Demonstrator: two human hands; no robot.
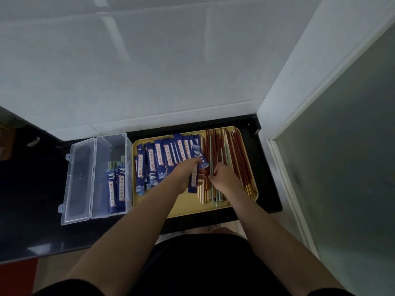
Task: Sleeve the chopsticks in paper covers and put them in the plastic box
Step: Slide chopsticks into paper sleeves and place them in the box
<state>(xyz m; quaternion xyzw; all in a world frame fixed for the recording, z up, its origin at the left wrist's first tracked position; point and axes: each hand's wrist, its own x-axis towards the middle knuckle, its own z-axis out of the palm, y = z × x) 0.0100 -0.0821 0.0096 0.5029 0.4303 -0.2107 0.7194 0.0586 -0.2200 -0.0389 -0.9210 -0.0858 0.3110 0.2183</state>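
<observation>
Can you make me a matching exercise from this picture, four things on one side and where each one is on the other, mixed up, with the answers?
Things:
1. plastic box
2. loose chopsticks
3. left hand
4. right hand

Places:
A. right part of the yellow tray
B. gripping a blue paper cover
C. on the dark counter, left of the tray
D. fingers curled on the chopstick pile

Pairs: 1-C, 2-A, 3-B, 4-D

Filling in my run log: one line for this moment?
left hand: holds paper cover | right hand: picking chopsticks | plastic box: open
</observation>
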